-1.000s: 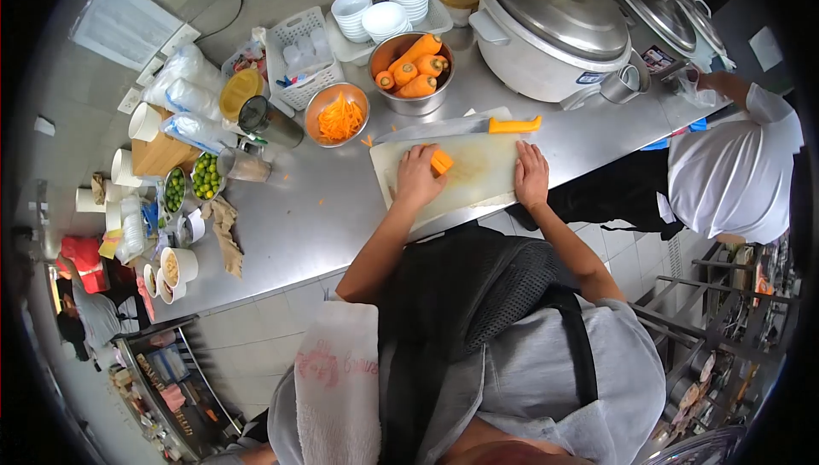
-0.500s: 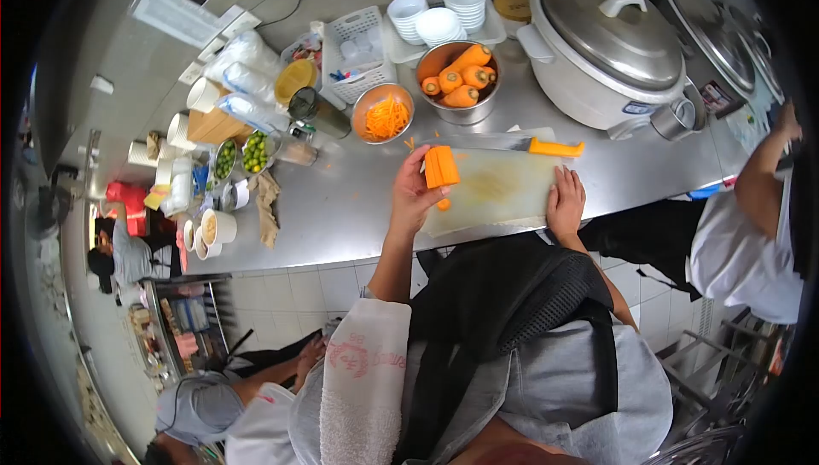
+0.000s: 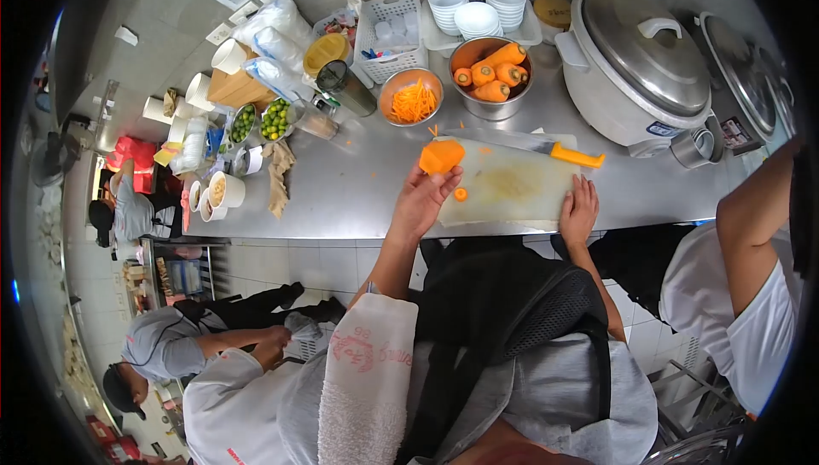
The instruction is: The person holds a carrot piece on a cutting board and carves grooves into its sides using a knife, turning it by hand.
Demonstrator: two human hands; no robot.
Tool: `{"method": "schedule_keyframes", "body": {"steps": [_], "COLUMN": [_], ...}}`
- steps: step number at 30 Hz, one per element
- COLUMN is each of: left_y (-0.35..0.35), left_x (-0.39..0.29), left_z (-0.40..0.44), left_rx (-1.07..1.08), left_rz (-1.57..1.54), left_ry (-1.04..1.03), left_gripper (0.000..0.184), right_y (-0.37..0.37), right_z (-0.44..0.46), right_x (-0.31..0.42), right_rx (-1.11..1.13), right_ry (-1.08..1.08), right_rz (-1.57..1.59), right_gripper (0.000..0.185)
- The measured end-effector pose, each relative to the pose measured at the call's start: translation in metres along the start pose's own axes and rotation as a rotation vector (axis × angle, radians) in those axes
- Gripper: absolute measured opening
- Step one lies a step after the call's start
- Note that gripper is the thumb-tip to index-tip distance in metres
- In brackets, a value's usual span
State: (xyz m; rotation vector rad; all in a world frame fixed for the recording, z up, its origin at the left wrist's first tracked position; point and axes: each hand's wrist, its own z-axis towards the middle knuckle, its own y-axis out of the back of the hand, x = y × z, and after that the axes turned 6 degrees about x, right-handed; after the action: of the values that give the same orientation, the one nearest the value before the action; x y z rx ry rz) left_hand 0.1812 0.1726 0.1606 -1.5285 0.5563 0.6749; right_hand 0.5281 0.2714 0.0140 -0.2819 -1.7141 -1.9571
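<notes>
My left hand (image 3: 424, 202) grips a peeled, cut chunk of carrot (image 3: 441, 157) above the left side of the pale cutting board (image 3: 516, 196). My right hand (image 3: 579, 209) rests with fingers stretched out at the board's right edge, holding nothing. Along the back of the board lies a knife, its yellow handle (image 3: 577, 156) pointing right. A small round carrot end (image 3: 461, 194) sits on the board close to my left hand. Behind the board stand a metal bowl of carrot strips (image 3: 413, 101) and a deeper bowl of whole carrots (image 3: 495, 74).
A large rice cooker (image 3: 640, 64) stands at the back right. White bowls (image 3: 478, 20), a white basket (image 3: 388, 34), a dark jar (image 3: 347, 90) and green limes (image 3: 275, 119) line the back and left. One person (image 3: 734, 286) stands close on my right; others are behind on the left.
My left hand has turned the carrot chunk so that another face shows. The view has shifted, and the person on the right has moved an arm closer. My right hand stays at the board's edge.
</notes>
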Motion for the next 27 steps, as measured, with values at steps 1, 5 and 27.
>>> {"method": "schedule_keyframes", "body": {"steps": [1,5,27], "left_y": [-0.002,-0.006,-0.020], "left_x": [-0.002,-0.009,-0.027], "left_z": [0.000,0.001,-0.008], "left_rx": [0.002,-0.029,-0.153], "left_rz": [-0.002,0.379,0.551], "left_ry": [-0.006,-0.153,-0.217], "left_gripper": [0.056,0.067,0.065], "right_y": [-0.001,-0.003,-0.005], "right_z": [0.001,0.000,0.003], "right_x": [0.001,-0.003,-0.009], "right_rx": [-0.004,-0.011,-0.049], "right_ry": [-0.008,0.007,0.093], "right_rz": [0.001,0.015,0.044], "right_gripper": [0.048,0.049,0.048]}}
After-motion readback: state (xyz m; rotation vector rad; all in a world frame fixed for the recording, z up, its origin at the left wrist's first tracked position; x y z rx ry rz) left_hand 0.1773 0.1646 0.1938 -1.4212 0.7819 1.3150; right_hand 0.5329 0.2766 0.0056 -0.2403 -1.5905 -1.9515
